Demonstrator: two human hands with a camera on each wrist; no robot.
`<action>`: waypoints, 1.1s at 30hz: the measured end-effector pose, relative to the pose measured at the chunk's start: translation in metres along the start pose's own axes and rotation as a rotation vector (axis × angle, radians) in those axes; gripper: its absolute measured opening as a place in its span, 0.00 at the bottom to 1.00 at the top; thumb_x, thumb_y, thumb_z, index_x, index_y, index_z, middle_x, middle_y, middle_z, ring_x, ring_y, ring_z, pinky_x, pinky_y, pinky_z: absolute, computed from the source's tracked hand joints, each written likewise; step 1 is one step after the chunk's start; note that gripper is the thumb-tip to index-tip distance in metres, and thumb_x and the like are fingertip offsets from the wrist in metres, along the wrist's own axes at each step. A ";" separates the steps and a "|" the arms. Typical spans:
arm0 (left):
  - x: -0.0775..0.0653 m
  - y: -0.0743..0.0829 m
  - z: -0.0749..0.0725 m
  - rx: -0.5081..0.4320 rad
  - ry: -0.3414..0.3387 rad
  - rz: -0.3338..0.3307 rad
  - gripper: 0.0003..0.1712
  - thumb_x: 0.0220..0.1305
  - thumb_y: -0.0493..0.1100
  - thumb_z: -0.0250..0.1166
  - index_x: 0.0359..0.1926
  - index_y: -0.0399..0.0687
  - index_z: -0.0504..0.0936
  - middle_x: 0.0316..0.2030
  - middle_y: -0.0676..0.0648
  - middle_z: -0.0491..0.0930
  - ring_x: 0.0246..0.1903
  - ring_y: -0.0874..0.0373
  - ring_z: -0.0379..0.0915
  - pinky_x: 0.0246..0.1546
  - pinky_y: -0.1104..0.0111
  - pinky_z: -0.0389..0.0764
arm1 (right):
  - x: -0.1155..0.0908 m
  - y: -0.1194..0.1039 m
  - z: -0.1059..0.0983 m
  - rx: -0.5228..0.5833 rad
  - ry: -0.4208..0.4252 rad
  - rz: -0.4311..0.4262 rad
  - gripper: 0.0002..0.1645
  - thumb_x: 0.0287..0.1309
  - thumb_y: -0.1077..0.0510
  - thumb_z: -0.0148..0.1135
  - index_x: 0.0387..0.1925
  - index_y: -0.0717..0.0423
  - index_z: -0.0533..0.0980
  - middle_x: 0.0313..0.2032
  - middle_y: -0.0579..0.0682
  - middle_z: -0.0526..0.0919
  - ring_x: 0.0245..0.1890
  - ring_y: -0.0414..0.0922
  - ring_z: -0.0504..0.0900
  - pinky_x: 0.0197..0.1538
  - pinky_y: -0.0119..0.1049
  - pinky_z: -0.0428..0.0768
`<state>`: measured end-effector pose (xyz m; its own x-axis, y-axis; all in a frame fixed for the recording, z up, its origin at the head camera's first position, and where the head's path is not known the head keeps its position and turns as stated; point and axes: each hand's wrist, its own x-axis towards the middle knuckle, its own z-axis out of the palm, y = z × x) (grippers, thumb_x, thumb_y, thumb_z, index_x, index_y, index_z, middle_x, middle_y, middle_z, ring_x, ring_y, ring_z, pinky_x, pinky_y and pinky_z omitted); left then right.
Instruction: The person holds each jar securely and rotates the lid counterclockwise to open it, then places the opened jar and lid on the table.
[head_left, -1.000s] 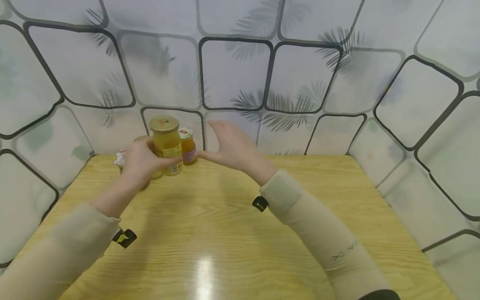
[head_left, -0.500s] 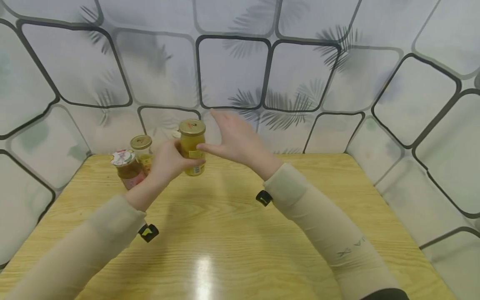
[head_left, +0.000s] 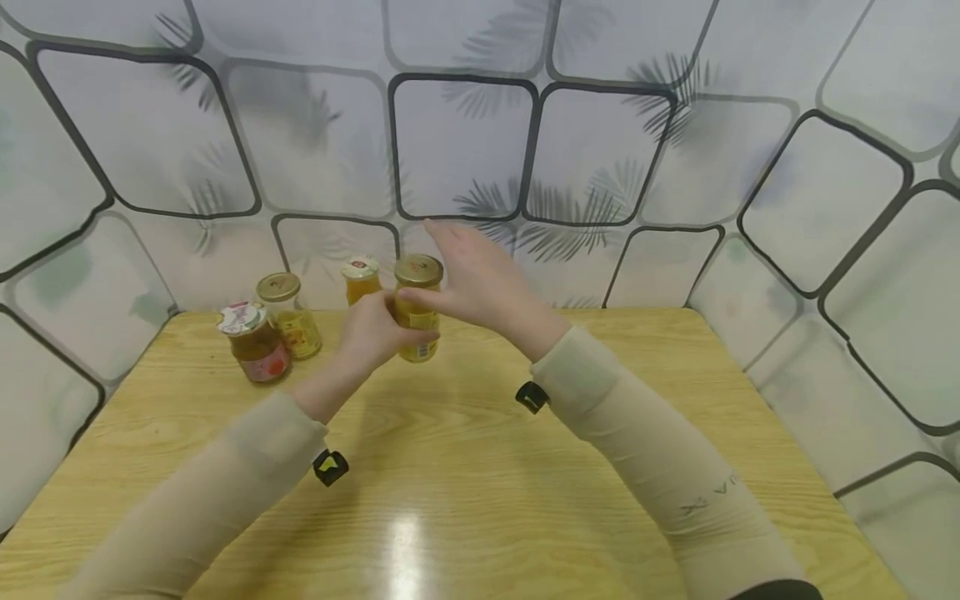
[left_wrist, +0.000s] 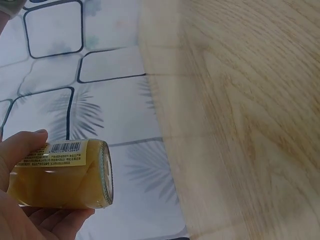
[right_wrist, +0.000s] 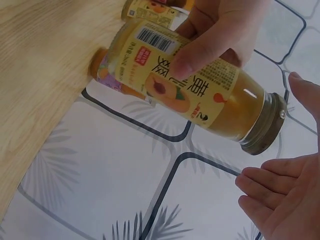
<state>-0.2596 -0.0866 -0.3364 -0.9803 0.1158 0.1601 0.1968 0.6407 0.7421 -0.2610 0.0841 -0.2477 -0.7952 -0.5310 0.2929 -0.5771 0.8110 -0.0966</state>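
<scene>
My left hand [head_left: 371, 333] grips a glass jar of yellow peaches [head_left: 417, 320] around its body, fingers on one side and thumb on the other. The jar is upright, lifted off the table, with its gold lid [head_left: 418, 268] on. In the right wrist view, the label [right_wrist: 172, 82] shows a peach picture and a barcode. My right hand [head_left: 480, 279] is beside the lid, fingers extended and thumb spread. In the right wrist view, a gap shows between that hand [right_wrist: 282, 192] and the lid. The left wrist view shows the jar's base [left_wrist: 107, 174].
At the table's back left stand a jar with a white lid and red label [head_left: 264, 360] and a gold-lidded jar [head_left: 300, 333]. An orange jar with a pale lid [head_left: 362, 285] is partly behind my left hand. A patterned wall [head_left: 465, 150] encloses the wooden table [head_left: 450, 467].
My left hand has carried the peach jar rightward, away from the other jars, to my right hand. The jars on the left have come into fuller view. My right hand has barely moved.
</scene>
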 end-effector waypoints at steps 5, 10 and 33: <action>0.003 0.001 0.012 0.038 0.008 0.003 0.33 0.41 0.57 0.76 0.45 0.43 0.81 0.32 0.46 0.80 0.29 0.53 0.74 0.29 0.63 0.76 | -0.003 0.001 0.003 0.014 0.006 0.010 0.63 0.48 0.21 0.49 0.73 0.60 0.56 0.68 0.54 0.63 0.68 0.49 0.61 0.67 0.39 0.58; 0.007 0.005 0.018 0.028 0.004 0.022 0.32 0.41 0.57 0.76 0.45 0.44 0.81 0.36 0.47 0.81 0.33 0.53 0.76 0.33 0.62 0.77 | -0.004 0.003 0.006 0.028 0.020 0.008 0.60 0.50 0.24 0.52 0.72 0.61 0.56 0.67 0.55 0.66 0.67 0.50 0.63 0.66 0.40 0.60; 0.011 0.005 0.038 -0.086 0.007 0.068 0.34 0.41 0.53 0.78 0.49 0.42 0.80 0.38 0.46 0.82 0.34 0.53 0.78 0.32 0.64 0.79 | -0.006 0.022 0.017 0.013 0.001 0.057 0.54 0.56 0.27 0.50 0.72 0.60 0.59 0.65 0.56 0.68 0.65 0.52 0.65 0.65 0.42 0.62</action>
<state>-0.2696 -0.0537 -0.3556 -0.9647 0.1513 0.2157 0.2634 0.5644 0.7823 -0.2727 0.1011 -0.2678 -0.8263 -0.4840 0.2879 -0.5336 0.8364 -0.1252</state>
